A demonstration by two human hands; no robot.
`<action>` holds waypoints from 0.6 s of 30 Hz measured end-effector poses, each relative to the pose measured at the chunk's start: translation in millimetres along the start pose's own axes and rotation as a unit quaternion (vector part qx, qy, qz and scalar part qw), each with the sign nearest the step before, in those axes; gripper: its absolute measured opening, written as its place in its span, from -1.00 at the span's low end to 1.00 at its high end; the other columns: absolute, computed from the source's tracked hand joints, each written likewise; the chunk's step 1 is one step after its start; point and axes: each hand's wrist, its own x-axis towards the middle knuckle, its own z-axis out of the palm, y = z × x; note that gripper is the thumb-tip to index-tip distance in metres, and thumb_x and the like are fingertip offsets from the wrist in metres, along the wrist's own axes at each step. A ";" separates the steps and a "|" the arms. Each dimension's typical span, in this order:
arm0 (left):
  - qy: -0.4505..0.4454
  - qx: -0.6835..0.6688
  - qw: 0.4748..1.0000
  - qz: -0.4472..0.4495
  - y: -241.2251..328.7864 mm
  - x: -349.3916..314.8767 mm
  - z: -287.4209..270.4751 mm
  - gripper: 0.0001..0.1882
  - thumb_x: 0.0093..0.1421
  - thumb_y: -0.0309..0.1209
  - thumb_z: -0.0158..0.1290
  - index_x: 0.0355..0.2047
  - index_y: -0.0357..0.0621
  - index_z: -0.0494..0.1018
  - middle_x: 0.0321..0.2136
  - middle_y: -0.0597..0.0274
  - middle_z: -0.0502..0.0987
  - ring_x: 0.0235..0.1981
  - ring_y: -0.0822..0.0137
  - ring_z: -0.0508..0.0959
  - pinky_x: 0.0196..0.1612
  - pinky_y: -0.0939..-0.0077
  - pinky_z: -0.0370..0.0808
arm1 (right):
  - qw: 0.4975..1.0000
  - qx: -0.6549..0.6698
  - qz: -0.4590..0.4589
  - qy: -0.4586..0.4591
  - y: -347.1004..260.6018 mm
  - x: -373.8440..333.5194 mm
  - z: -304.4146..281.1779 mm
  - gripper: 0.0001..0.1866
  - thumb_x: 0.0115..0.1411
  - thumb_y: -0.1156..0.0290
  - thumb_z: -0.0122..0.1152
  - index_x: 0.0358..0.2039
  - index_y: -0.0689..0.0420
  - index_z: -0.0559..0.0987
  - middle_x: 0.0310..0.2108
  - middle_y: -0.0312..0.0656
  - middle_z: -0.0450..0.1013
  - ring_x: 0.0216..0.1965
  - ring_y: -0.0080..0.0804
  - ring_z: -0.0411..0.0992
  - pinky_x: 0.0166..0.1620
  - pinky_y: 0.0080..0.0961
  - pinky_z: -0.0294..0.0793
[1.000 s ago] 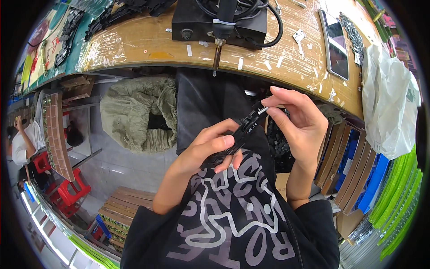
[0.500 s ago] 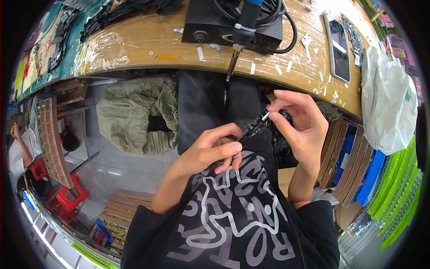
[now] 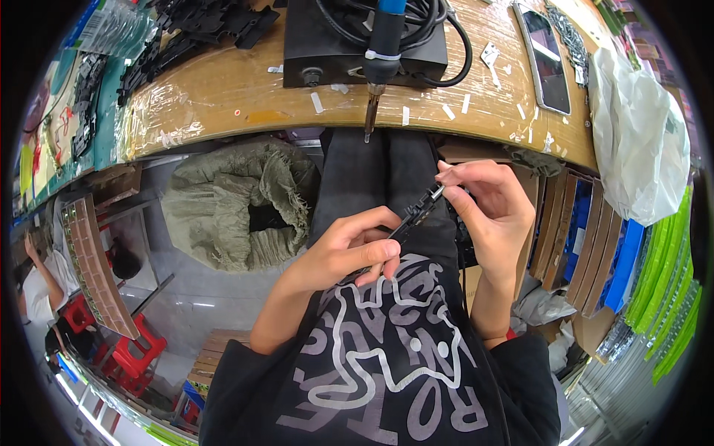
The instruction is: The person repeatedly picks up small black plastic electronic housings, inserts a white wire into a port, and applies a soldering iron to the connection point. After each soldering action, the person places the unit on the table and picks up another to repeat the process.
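My left hand [image 3: 346, 249] is closed around a narrow black plastic part [image 3: 415, 215], which slants up to the right above my lap. The thumb and fingers grip its lower end. At the upper end, my right hand [image 3: 492, 212] pinches a small silvery piece [image 3: 439, 190] between thumb and fingertips, against the black part. How the two pieces join is too small to tell. Ahead of my hands, a soldering iron [image 3: 383, 63] with a blue-and-black handle points down, its tip just past the table edge.
A black box [image 3: 297, 56] with coiled cable stands on the wooden table [image 3: 216, 104]. Black plastic parts [image 3: 212, 30] pile at the far left. A phone [image 3: 547, 67] and white plastic bag [image 3: 632, 134] are at the right. A greenish cloth-covered seat [image 3: 212, 223] sits left of my legs.
The view has shifted, so the table and its things sit further left. Both hands keep hold of the black part and silvery piece, with only slight movement of the right fingers.
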 end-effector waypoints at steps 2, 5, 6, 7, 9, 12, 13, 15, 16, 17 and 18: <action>-0.011 -0.002 1.000 -0.010 1.0 2.3 -0.7 -0.65 0.11 -0.30 -0.11 -0.24 -0.39 0.22 -0.60 0.07 0.40 -0.77 0.56 0.26 -0.70 0.75 0.20 | 1.000 0.017 0.010 0.020 1.2 -3.4 -0.4 -0.81 -0.10 0.78 0.09 -0.40 0.35 0.44 -0.41 -0.13 0.39 -0.30 -0.41 0.41 -0.13 -0.53 0.40; -0.014 0.005 1.000 -0.023 0.1 4.7 0.8 -0.67 0.12 -0.33 -0.12 -0.24 -0.39 0.22 -0.60 0.08 0.40 -0.77 0.56 0.26 -0.70 0.75 0.20 | 0.999 0.020 0.010 0.040 4.4 -8.5 -2.3 -0.83 -0.10 0.78 0.09 -0.42 0.34 0.44 -0.41 -0.13 0.39 -0.29 -0.40 0.41 -0.12 -0.52 0.39; -0.019 0.006 1.000 -0.020 -0.9 5.7 1.8 -0.67 0.12 -0.33 -0.12 -0.24 -0.39 0.22 -0.60 0.08 0.40 -0.77 0.56 0.26 -0.70 0.75 0.20 | 0.999 0.013 -0.003 0.042 5.9 -10.3 -3.6 -0.83 -0.10 0.78 0.09 -0.42 0.34 0.45 -0.41 -0.14 0.40 -0.29 -0.40 0.41 -0.12 -0.52 0.39; -0.023 0.007 1.000 -0.018 -2.8 6.3 1.6 -0.68 0.12 -0.34 -0.12 -0.24 -0.39 0.22 -0.60 0.08 0.39 -0.77 0.56 0.26 -0.70 0.76 0.20 | 0.999 0.007 -0.017 0.044 7.6 -11.6 -3.9 -0.83 -0.09 0.78 0.09 -0.43 0.34 0.45 -0.41 -0.14 0.40 -0.29 -0.40 0.41 -0.12 -0.52 0.39; -0.023 0.002 1.000 -0.009 -7.4 7.1 2.6 -0.71 0.13 -0.35 -0.11 -0.26 -0.36 0.23 -0.61 0.11 0.39 -0.77 0.57 0.25 -0.71 0.75 0.18 | 0.998 -0.009 -0.047 0.041 9.4 -13.1 -5.2 -0.84 -0.11 0.79 0.09 -0.46 0.33 0.45 -0.44 -0.14 0.41 -0.33 -0.40 0.41 -0.09 -0.42 0.37; -0.014 -0.006 1.000 -0.002 -12.2 4.9 6.0 -0.75 0.13 -0.37 -0.10 -0.28 -0.34 0.24 -0.63 0.16 0.38 -0.77 0.59 0.23 -0.71 0.75 0.16 | 0.997 -0.023 -0.069 0.031 13.1 -15.4 -6.0 -0.84 -0.14 0.80 0.09 -0.49 0.31 0.45 -0.47 -0.13 0.41 -0.36 -0.40 0.41 -0.06 -0.34 0.35; -0.013 0.002 1.000 -0.007 -12.9 4.4 5.7 -0.74 0.13 -0.38 -0.12 -0.26 -0.35 0.23 -0.62 0.14 0.38 -0.76 0.59 0.24 -0.71 0.76 0.18 | 0.997 -0.023 -0.070 0.032 14.4 -16.6 -5.3 -0.83 -0.14 0.80 0.09 -0.50 0.31 0.45 -0.48 -0.14 0.41 -0.37 -0.40 0.41 -0.05 -0.31 0.34; -0.004 0.011 1.000 -0.009 -16.5 2.8 6.1 -0.73 0.13 -0.39 -0.13 -0.25 -0.37 0.23 -0.61 0.13 0.38 -0.76 0.59 0.25 -0.70 0.77 0.19 | 0.997 -0.033 -0.073 0.021 18.1 -17.2 -5.7 -0.84 -0.15 0.80 0.10 -0.51 0.30 0.45 -0.49 -0.14 0.41 -0.38 -0.41 0.41 -0.04 -0.28 0.33; 0.002 0.013 1.000 -0.009 -19.8 1.8 6.0 -0.73 0.13 -0.39 -0.13 -0.25 -0.37 0.23 -0.61 0.14 0.37 -0.76 0.59 0.24 -0.71 0.77 0.18 | 0.996 -0.044 -0.072 0.013 20.0 -18.3 -7.1 -0.84 -0.15 0.80 0.10 -0.51 0.30 0.44 -0.49 -0.14 0.41 -0.39 -0.41 0.41 -0.04 -0.28 0.33; 0.007 0.015 1.000 -0.010 -21.9 0.4 6.1 -0.74 0.13 -0.39 -0.13 -0.26 -0.36 0.23 -0.62 0.15 0.37 -0.76 0.60 0.23 -0.71 0.77 0.18 | 0.996 -0.055 -0.072 0.005 21.4 -19.0 -7.5 -0.84 -0.15 0.80 0.10 -0.52 0.30 0.44 -0.50 -0.14 0.41 -0.39 -0.41 0.41 -0.04 -0.27 0.33; 0.018 0.017 1.000 -0.010 -22.5 -2.6 6.3 -0.74 0.12 -0.39 -0.12 -0.26 -0.36 0.23 -0.62 0.16 0.36 -0.76 0.60 0.23 -0.71 0.77 0.17 | 0.996 -0.054 -0.076 0.002 22.5 -19.3 -5.0 -0.85 -0.15 0.79 0.10 -0.52 0.30 0.44 -0.50 -0.14 0.42 -0.39 -0.41 0.41 -0.04 -0.27 0.33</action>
